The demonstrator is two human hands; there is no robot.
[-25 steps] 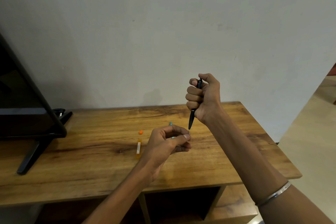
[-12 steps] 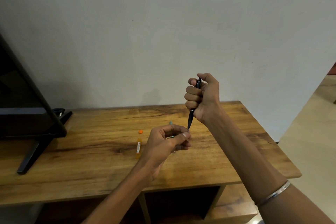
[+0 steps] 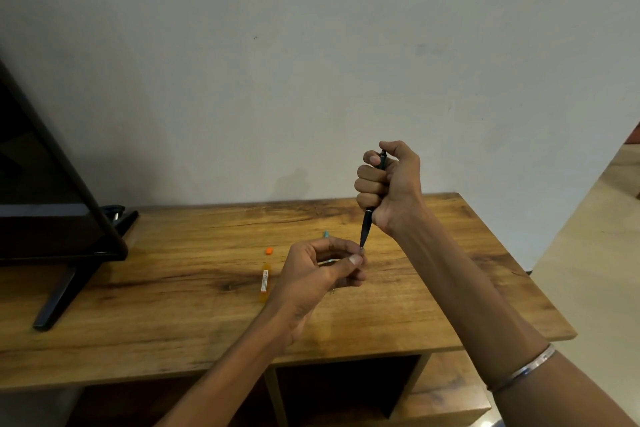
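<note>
My right hand (image 3: 389, 189) grips a black mechanical pencil (image 3: 366, 227) in a fist, tip pointing down, thumb over its top end. Just below, my left hand (image 3: 320, 272) has thumb and forefinger pinched together right at the pencil's tip; whatever thin thing it pinches is too small to make out. Both hands hover above a wooden table (image 3: 173, 288). A small orange tube (image 3: 265, 282) with a white label lies on the table left of my left hand. Its orange cap (image 3: 268, 250) lies a little farther back. A teal object (image 3: 325, 234) peeks out behind my left hand.
A black television (image 3: 45, 204) on a slanted stand leg (image 3: 55, 298) occupies the table's left end. A plain wall rises behind the table. Open shelves (image 3: 346, 388) lie under the tabletop. Pale floor (image 3: 588, 270) shows at the right.
My right hand has shifted slightly so the pencil tip now meets my left fingertips. Little else differs.
</note>
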